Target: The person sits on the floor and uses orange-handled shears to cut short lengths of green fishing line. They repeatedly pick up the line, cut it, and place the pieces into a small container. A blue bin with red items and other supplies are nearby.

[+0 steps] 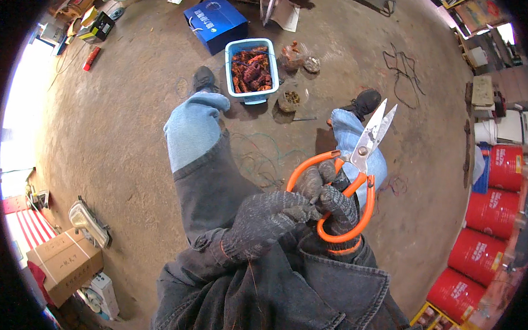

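Note:
My right hand [340, 206], in a grey knit glove, holds large scissors [363, 152] by their orange handles. The scissors' blades are slightly apart and point up and to the right, past my right knee. My left hand [266, 221], gloved the same way, meets the right one at the fingertips. Whether it pinches a small thing or the other glove cannot be made out. Before my feet stands a light blue plastic basin [253, 94] full of coppery-red tangled pieces [253, 71]. To its right are a clear plastic bag of reddish bits [291, 57] and a clear container of small pieces [290, 99].
Behind the basin is a blue carton [217, 22]. Thin wires [259, 161] lie between my feet, and a dark cable [402, 70] lies to the right. Red drums [478, 255] line the right side. At left are a vehicle headlight [88, 223] and a cardboard box [64, 265].

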Available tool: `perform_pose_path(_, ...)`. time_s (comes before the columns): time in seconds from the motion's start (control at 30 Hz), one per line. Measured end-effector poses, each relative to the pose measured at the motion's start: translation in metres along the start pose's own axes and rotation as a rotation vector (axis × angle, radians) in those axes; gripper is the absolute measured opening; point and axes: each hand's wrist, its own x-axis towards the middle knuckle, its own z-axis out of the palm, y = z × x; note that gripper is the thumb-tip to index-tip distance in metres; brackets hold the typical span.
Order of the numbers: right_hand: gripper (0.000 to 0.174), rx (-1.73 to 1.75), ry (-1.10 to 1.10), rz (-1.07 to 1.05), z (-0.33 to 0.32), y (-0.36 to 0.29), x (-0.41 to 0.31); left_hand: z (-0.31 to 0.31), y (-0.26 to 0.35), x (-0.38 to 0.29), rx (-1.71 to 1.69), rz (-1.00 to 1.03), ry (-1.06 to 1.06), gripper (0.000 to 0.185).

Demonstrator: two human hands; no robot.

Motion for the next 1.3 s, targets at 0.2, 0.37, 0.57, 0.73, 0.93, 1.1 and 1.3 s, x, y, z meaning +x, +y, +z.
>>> perform_pose_path(0.2,0.023,-0.061,0.065,0.031,-0.004,-0.001,-0.002,0.002,0.006,0.003,-0.193,-0.132,0.041,0.018)
perform_pose_path(0.37,0.018,-0.224,-0.058,0.060,-0.014,-0.014,0.000,-0.006,0.001,0.004,-0.201,-0.274,0.023,0.018)
perform_pose_path(0.57,0.027,-0.693,-0.037,-0.240,-0.031,-0.013,-0.005,-0.006,-0.003,0.007,-0.277,-0.319,0.020,0.019)
perform_pose_path(0.73,0.036,-0.370,-0.193,-0.120,-0.040,-0.018,-0.007,-0.007,-0.003,0.005,-0.159,-0.044,-0.044,0.012)
perform_pose_path(0.93,0.034,-0.284,-0.323,-0.066,-0.047,-0.020,0.002,-0.016,-0.010,0.011,0.085,0.053,-0.180,0.015)
perform_pose_path(1.1,0.033,-0.383,-0.310,-0.218,-0.051,-0.017,0.001,0.006,0.002,0.010,0.391,0.047,0.114,0.018)
perform_pose_path(1.3,0.027,-0.480,-0.115,-0.134,-0.043,-0.019,-0.007,0.011,0.009,0.006,1.017,0.337,0.169,0.015)
